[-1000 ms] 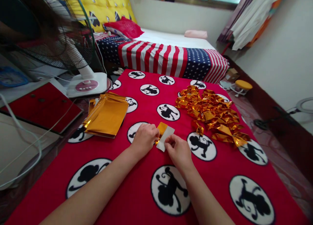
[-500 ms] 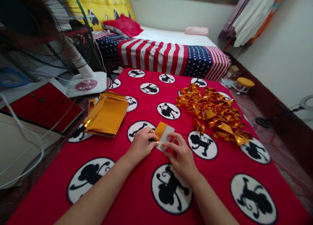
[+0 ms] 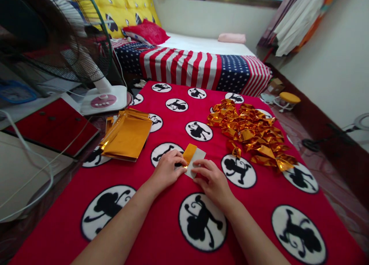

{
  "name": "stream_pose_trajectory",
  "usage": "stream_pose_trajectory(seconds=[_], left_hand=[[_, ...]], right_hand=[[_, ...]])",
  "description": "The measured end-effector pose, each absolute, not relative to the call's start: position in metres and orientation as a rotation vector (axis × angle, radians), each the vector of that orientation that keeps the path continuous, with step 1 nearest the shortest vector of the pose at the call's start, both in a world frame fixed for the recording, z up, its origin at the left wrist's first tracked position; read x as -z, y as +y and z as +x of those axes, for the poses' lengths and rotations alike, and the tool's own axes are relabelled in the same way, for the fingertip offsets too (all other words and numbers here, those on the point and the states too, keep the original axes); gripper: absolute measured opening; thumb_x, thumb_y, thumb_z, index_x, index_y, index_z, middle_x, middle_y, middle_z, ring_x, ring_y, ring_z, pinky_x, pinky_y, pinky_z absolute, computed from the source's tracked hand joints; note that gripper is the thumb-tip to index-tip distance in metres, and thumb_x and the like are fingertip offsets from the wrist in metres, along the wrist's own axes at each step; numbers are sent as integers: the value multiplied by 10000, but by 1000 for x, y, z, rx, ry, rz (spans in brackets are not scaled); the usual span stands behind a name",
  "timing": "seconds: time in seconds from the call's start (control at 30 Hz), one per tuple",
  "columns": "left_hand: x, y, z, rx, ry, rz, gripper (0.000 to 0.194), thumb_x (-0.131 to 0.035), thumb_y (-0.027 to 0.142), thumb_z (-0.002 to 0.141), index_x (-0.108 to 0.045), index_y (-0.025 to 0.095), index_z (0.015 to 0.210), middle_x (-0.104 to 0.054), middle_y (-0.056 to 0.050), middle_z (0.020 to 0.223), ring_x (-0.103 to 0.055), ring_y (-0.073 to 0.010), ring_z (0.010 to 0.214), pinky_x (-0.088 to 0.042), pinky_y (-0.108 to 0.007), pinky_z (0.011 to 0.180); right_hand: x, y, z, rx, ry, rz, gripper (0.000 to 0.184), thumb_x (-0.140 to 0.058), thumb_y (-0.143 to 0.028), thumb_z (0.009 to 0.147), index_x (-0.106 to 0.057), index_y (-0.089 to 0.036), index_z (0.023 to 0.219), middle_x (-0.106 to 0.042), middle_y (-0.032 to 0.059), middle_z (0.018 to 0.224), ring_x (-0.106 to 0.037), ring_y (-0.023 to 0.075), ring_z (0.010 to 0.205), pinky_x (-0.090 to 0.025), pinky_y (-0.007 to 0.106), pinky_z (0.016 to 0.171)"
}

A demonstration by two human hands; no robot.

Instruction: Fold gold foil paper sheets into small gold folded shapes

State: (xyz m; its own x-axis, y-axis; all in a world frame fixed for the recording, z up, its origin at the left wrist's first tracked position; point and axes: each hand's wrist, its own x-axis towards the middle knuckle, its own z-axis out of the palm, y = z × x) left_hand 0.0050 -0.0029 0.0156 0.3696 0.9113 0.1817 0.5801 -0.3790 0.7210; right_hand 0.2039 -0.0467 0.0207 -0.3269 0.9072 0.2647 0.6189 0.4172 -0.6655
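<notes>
A small sheet of gold foil paper (image 3: 197, 155) lies on the red cloth (image 3: 161, 234), partly folded, with a gold strip on its left and its pale grey side on the right. At its left edge, my left hand (image 3: 169, 168) pinches the paper between thumb and fingers. My right hand (image 3: 212, 179) curls around the right edge, fingertips touching the grey part. The fingers partly cover the paper's lower end. Folded gold foil pieces (image 3: 249, 130) are heaped to the right, and a stack of flat gold sheets (image 3: 129, 136) lies to the left.
An electric fan (image 3: 100, 100) stands at the left, beside a red panel (image 3: 54, 126) and white cables (image 3: 37, 161). Beyond the cloth's far edge is a bed (image 3: 184, 67) with a flag-patterned cover. A yellow stool (image 3: 289, 97) is on the floor at the right.
My right hand's fingers have shifted slightly along the paper's right edge, and its index finger is drawn back a little. My left hand stays in place. The view has moved slightly.
</notes>
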Motion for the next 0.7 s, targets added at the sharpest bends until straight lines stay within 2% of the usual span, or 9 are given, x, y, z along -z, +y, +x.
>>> stream_pose_trajectory(seconds=[0.13, 0.3, 0.5, 0.6, 0.7], left_hand=[[-17, -3, 5, -795, 1277, 2094, 66, -727, 139, 736, -730, 195, 770, -649, -41, 912, -602, -189, 901, -477, -339, 841], [-17, -4, 4, -790, 1281, 2099, 45, -718, 161, 753, -732, 196, 778, -647, -44, 925, -596, -190, 906, -472, -337, 838], [-20, -3, 6, -777, 1269, 2082, 94, -690, 102, 755, -734, 184, 757, -647, -45, 891, -594, -183, 885, -474, -326, 824], [-20, -3, 6, -790, 1268, 2077, 93, -691, 100, 753, -736, 181, 756, -650, -47, 887, -594, -184, 887, -476, -326, 825], [-19, -3, 6, -800, 1268, 2064, 95, -692, 104, 753, -738, 187, 757, -653, -44, 882, -598, -183, 883, -480, -325, 828]], right_hand=[[-20, -50, 204, -572, -2078, -1263, 225, -625, -85, 832, -707, -245, 969, -648, 58, 1143, -583, 203, 1049, -510, 361, 902], [-34, -50, 202, -611, -2191, -1382, 405, -630, -44, 736, -673, -266, 1071, -607, 45, 1216, -563, 222, 1098, -499, 376, 935], [-38, -46, 196, -576, -2228, -1407, 417, -585, -21, 674, -641, -230, 1031, -606, 53, 1174, -572, 216, 1073, -500, 348, 924], [-30, -46, 196, -536, -2200, -1353, 396, -550, -6, 688, -635, -213, 1015, -617, 63, 1144, -582, 208, 1052, -504, 333, 902], [-22, -46, 199, -538, -2153, -1248, 314, -528, -25, 769, -642, -207, 998, -632, 74, 1118, -599, 195, 1024, -505, 324, 886]])
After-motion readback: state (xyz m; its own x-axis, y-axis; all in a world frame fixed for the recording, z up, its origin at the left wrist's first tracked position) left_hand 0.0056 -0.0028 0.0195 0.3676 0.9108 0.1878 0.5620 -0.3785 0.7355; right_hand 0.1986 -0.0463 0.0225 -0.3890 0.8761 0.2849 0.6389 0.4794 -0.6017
